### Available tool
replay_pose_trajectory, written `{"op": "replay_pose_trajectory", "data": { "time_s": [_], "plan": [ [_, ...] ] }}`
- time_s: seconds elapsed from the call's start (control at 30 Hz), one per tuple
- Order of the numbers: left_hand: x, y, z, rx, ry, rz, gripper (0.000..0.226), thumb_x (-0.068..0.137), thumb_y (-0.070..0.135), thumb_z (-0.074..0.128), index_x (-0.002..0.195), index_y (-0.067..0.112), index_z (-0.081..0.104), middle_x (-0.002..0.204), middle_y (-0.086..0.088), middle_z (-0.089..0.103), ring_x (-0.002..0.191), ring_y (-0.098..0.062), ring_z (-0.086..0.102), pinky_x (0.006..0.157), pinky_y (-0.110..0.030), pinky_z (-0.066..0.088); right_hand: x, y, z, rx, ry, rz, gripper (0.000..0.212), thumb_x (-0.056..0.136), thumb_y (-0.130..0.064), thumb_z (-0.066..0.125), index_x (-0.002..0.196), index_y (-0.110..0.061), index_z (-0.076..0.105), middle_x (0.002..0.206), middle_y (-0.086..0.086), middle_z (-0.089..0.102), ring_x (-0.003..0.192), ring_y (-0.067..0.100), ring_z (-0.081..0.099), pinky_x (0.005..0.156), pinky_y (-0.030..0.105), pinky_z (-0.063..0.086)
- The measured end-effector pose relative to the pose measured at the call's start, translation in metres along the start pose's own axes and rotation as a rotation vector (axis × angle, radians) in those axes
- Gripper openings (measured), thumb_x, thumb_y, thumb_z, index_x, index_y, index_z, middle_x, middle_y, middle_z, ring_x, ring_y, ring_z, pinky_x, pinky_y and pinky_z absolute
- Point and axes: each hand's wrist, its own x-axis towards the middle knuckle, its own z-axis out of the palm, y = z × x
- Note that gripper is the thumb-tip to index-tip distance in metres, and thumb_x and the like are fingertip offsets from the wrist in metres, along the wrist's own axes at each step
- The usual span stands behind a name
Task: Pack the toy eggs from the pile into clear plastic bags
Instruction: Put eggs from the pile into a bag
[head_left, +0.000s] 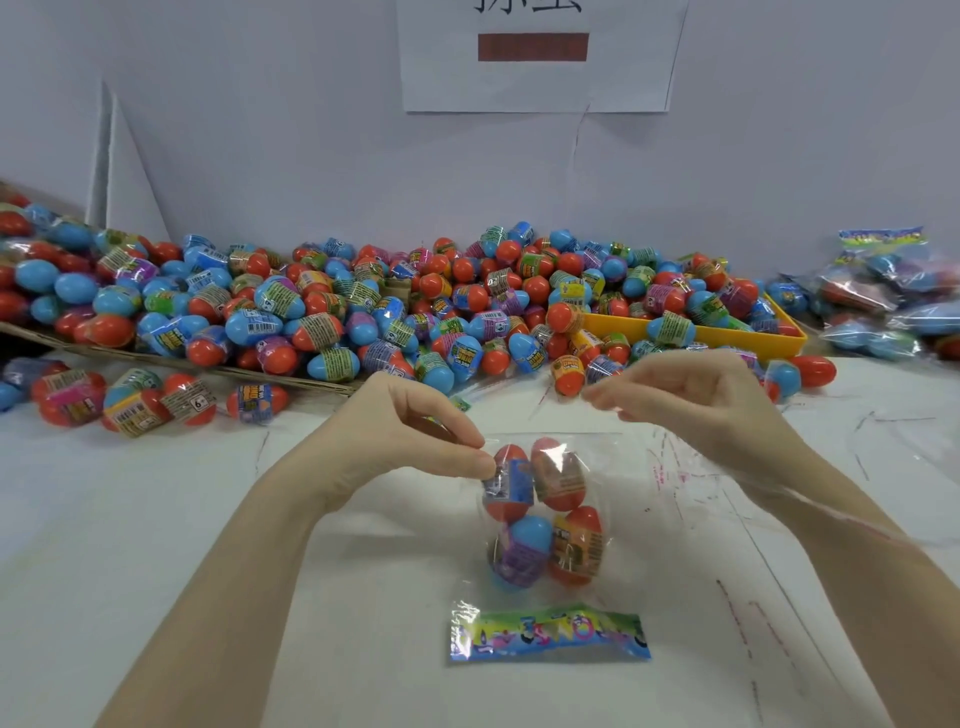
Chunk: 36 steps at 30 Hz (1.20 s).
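Left hand (415, 441): I had it pinching the open edge of the clear bag (550, 519), which lay on the white table (156, 545) before me with four toy eggs (543, 512) inside. Right hand (691, 400): fingers loosely bent above the bag's other corner, its grip unclear to me. Step, as I judged: filling. Next: another egg from the pile (363, 306) beyond. Packed bags (883, 291): far right.
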Motion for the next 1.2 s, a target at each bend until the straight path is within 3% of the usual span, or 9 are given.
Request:
{"op": "replay_pose_trajectory", "data": {
  "time_s": [0.1,0.27,0.4,0.5,0.7,0.8,0.9,1.0,1.2],
  "plan": [
    [0.000,0.001,0.001,0.006,0.000,0.021,0.021,0.036,0.024,0.080,0.055,0.019,0.074,0.058,0.001,0.069,0.054,-0.006,0.063,0.054,-0.015,0.051,0.000,-0.004,0.016,-0.022,-0.063,0.028,0.051,0.046,-0.064,0.065,0.085,-0.032,0.066,0.080,-0.018,0.070,0.072,-0.002,0.064,0.062,0.013,0.051],
    [0.001,0.001,0.003,-0.011,0.007,0.047,0.020,0.039,0.023,0.080,0.058,0.020,0.074,0.061,0.001,0.070,0.057,-0.007,0.064,0.057,-0.016,0.052,-0.001,-0.002,0.029,-0.074,-0.219,0.155,0.063,0.035,-0.064,0.074,0.087,-0.030,0.068,0.079,0.002,0.072,0.071,0.014,0.069,0.065,0.030,0.056],
    [0.005,-0.003,0.010,-0.070,0.059,0.005,0.036,0.053,0.019,0.088,0.084,0.026,0.072,0.076,0.006,0.071,0.069,-0.007,0.068,0.060,-0.018,0.053,0.001,0.000,0.027,-0.007,-0.175,0.173,0.059,0.032,-0.056,0.076,0.082,-0.024,0.071,0.077,0.002,0.072,0.065,0.009,0.067,0.056,0.019,0.051],
    [0.006,-0.004,0.019,0.002,-0.040,-0.121,0.045,0.061,0.038,0.079,0.103,0.030,0.066,0.090,0.006,0.073,0.079,-0.007,0.069,0.061,-0.018,0.053,0.001,0.000,0.028,0.041,-0.146,0.169,0.057,0.031,-0.052,0.077,0.080,-0.023,0.072,0.076,-0.002,0.072,0.063,0.006,0.065,0.053,0.015,0.049],
    [0.003,-0.002,0.019,-0.130,-0.091,-0.107,0.014,0.065,0.030,0.079,0.061,0.017,0.075,0.068,-0.001,0.072,0.064,-0.010,0.068,0.057,-0.018,0.053,0.003,0.005,0.017,0.266,-0.159,0.248,0.045,0.040,-0.032,0.079,0.084,-0.022,0.072,0.079,0.004,0.073,0.068,0.012,0.068,0.058,0.019,0.054],
    [0.004,-0.006,0.014,-0.223,-0.043,-0.079,0.015,0.069,0.026,0.072,0.069,0.012,0.076,0.073,-0.007,0.073,0.064,-0.013,0.069,0.056,-0.018,0.053,0.003,0.007,0.009,0.412,-0.174,0.260,0.036,0.051,-0.017,0.074,0.087,-0.014,0.071,0.083,0.010,0.073,0.070,0.016,0.068,0.059,0.020,0.054],
    [0.003,-0.005,0.012,-0.253,-0.053,-0.041,0.022,0.058,0.033,0.077,0.067,0.013,0.077,0.073,-0.005,0.073,0.063,-0.012,0.069,0.057,-0.018,0.053,0.003,0.008,0.006,0.492,-0.148,0.232,0.016,0.054,-0.012,0.071,0.069,-0.016,0.076,0.080,0.008,0.073,0.063,0.013,0.067,0.053,0.017,0.051],
    [0.004,-0.007,0.011,-0.269,-0.052,-0.027,0.039,0.052,0.046,0.083,0.067,0.011,0.076,0.073,-0.004,0.074,0.065,-0.012,0.070,0.058,-0.019,0.054,0.002,0.009,0.006,0.517,-0.147,0.230,0.019,0.057,-0.009,0.068,0.073,-0.016,0.077,0.077,0.007,0.073,0.061,0.012,0.067,0.052,0.016,0.051],
    [0.007,-0.005,0.016,-0.276,0.050,-0.009,0.028,0.059,0.039,0.063,0.067,0.015,0.077,0.071,-0.003,0.073,0.058,-0.007,0.066,0.054,-0.016,0.052,0.004,0.009,0.010,0.490,-0.185,0.229,0.028,0.063,-0.040,0.069,0.086,-0.026,0.076,0.091,0.002,0.073,0.074,0.015,0.070,0.059,0.020,0.054]
  ]
}}
